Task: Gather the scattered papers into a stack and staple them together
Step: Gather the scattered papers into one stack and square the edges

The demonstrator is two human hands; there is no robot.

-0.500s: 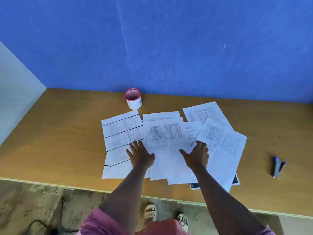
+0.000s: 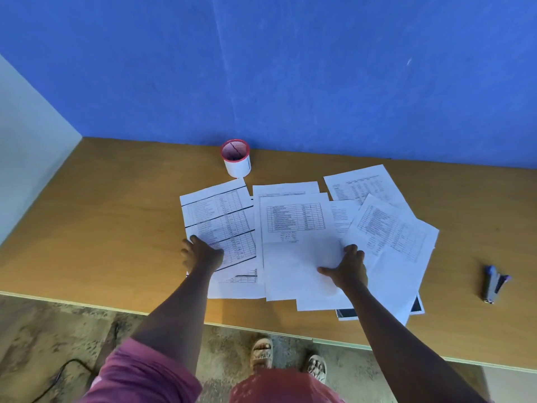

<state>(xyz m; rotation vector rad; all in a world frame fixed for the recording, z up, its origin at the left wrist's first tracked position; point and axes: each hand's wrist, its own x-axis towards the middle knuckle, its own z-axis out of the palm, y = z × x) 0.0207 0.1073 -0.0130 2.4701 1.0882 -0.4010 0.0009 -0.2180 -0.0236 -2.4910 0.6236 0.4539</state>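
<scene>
Several white printed sheets lie scattered and overlapping on the wooden table (image 2: 116,228). My left hand (image 2: 200,253) rests with bent fingers on the left edge of the left sheet (image 2: 220,216), which has thick black lines. Whether it pinches that edge is unclear. My right hand (image 2: 347,266) lies flat on the middle sheet (image 2: 296,257), thumb spread to the left, fingertips at the edge of the right sheet (image 2: 398,245). Another sheet (image 2: 360,181) lies at the back right. A blue-grey stapler (image 2: 495,283) lies alone at the right, apart from both hands.
A white cup with a red rim (image 2: 236,158) stands behind the papers near the blue wall. A dark-edged sheet (image 2: 345,313) pokes out under the pile by the table's front edge. Below the edge are the floor and my sandalled feet.
My left hand has slid left from the middle of the pile to the outer edge of the left sheet. My right hand has stayed on the middle sheets.
</scene>
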